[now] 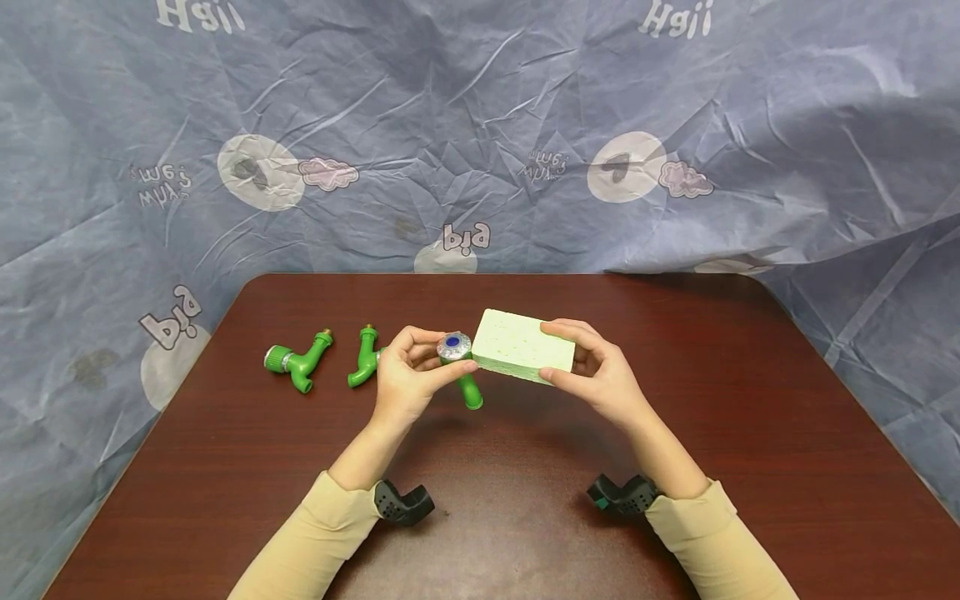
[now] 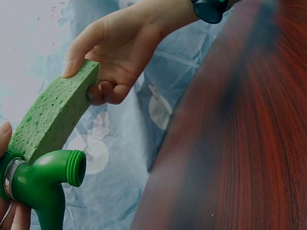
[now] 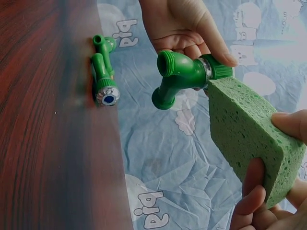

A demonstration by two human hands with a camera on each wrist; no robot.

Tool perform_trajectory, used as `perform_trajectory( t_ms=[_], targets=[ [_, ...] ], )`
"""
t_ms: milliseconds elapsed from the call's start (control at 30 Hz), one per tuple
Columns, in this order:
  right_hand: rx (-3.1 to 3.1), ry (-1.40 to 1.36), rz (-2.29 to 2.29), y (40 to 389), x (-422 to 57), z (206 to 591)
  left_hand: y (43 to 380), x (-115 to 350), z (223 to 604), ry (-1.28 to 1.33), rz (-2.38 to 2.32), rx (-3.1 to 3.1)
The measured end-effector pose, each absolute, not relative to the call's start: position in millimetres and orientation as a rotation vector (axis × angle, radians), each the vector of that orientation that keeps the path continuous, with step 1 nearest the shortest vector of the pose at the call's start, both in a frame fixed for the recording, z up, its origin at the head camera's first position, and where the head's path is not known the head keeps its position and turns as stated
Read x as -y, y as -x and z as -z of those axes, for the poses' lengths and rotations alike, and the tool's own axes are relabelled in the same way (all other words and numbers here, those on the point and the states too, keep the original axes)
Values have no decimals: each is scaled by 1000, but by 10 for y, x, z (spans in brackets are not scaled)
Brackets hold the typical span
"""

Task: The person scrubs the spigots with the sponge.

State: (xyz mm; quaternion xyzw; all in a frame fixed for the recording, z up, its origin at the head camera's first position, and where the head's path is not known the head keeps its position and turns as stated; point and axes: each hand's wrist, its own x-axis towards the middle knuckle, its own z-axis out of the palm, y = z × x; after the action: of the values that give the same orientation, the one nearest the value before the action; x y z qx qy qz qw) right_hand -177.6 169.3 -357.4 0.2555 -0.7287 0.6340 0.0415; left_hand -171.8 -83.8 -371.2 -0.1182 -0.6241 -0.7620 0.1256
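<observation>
My left hand pinches a green faucet by its knob, which has a silver cap with a blue centre. The threaded spout shows plainly in the left wrist view on the faucet. A pale green sponge is held by my right hand, thumb on one side and fingers on the other. One end of the sponge meets the faucet's knob in the right wrist view. Both things are held up above the table.
On the brown table, two more green faucets lie to the left: one farther out, another partly behind my left hand. A blue-grey printed cloth hangs behind the table's far edge.
</observation>
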Motion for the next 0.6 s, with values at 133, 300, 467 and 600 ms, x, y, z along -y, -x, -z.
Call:
perform_trajectory(
  t_ms=[133,300,467,600],
  targets=[
    [2199,-775,-1966,1775,-1677,3580,1712,829,3710,323,2204,1844],
    [2158,-738,-2024,1782,-1670,3585,1707,842,3692,333,2204,1871],
    [2128,-655,-2073,1787,-1677,3580,1711,875,3671,432,2234,1862],
    [2121,-636,-2077,1786,-1682,3573,1715,893,3667,471,2236,1868]
  ],
)
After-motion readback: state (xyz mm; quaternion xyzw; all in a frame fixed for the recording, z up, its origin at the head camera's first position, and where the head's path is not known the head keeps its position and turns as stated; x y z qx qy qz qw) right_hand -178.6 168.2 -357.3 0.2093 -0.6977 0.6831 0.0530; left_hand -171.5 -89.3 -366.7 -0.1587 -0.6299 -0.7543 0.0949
